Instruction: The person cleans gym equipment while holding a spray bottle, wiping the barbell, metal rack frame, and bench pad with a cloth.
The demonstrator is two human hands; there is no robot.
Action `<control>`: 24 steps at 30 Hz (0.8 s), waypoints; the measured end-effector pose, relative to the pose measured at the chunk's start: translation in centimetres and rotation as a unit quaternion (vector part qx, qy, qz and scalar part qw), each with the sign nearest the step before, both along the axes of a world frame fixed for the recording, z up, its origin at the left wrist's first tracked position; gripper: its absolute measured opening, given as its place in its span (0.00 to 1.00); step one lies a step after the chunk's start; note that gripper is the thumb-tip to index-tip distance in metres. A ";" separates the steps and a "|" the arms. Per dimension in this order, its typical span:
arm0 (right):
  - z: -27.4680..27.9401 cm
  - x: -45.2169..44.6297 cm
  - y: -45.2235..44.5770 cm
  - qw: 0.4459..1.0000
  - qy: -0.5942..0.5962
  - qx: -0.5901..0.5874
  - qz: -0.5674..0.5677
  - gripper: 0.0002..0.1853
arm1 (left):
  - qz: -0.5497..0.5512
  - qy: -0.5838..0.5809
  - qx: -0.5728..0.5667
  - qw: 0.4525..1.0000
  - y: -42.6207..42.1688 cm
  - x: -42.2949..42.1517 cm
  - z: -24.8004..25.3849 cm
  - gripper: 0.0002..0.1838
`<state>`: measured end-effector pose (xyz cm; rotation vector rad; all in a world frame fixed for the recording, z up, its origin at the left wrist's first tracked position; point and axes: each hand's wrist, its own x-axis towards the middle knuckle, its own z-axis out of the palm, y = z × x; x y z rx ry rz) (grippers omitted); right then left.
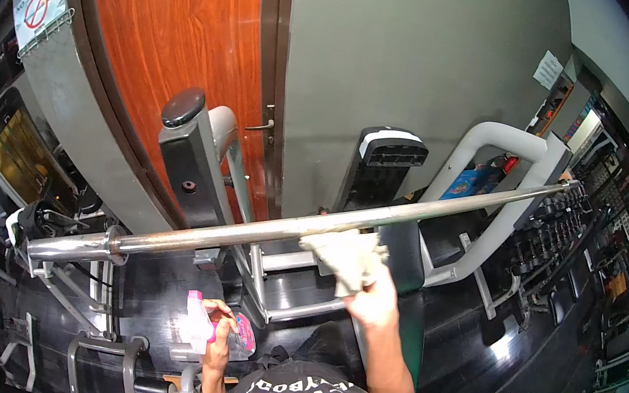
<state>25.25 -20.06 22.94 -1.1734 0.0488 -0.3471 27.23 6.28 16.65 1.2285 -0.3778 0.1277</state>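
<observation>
A long metal barbell [263,231] runs across the view, its thick sleeve end at the left and its far end at the upper right. My right hand [374,302] grips a crumpled pale cloth [350,257], which presses against the underside of the bar near its middle. Lower left, my left hand [219,330] is wrapped around the neck of a spray bottle [242,337] with a pink and white trigger head. The bottle is held well below the bar, apart from it.
A bench with a dark pad [401,254] stands under the bar, between grey uprights [477,216]. Behind are a wooden door [184,39] and a grey wall [426,53]. A dumbbell rack [553,234] is at the right, and other gym machines stand left.
</observation>
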 end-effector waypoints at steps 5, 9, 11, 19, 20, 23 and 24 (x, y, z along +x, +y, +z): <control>-1.5 -2.0 -4.6 0.928 -0.060 0.358 -0.088 0.18 | -0.024 -0.012 -0.020 0.999 -0.7 0.3 0.0 0.15; 3.4 -0.9 -2.7 0.874 -0.100 0.160 -0.447 0.15 | -0.017 0.009 -0.009 1.000 -0.4 0.0 -0.4 0.14; 3.4 0.7 -4.0 0.829 -0.224 -0.220 -0.463 0.20 | -0.026 0.014 -0.018 0.999 -0.4 -0.3 -0.3 0.13; 3.6 5.9 2.4 0.714 -0.156 -0.612 -0.302 0.19 | 0.000 -0.001 0.008 1.000 0.5 -0.5 -0.9 0.16; 4.1 6.0 4.9 0.763 -0.165 -0.579 -0.235 0.17 | -0.007 0.001 0.019 1.000 0.6 -0.5 -0.8 0.15; 5.3 6.2 9.8 0.791 -0.238 -0.550 -0.126 0.24 | -0.022 -0.001 0.077 0.997 1.7 -0.3 -2.7 0.14; 5.6 5.9 10.1 0.819 -0.235 -0.515 -0.093 0.25 | -0.025 -0.003 0.120 0.992 1.7 -0.2 -2.1 0.15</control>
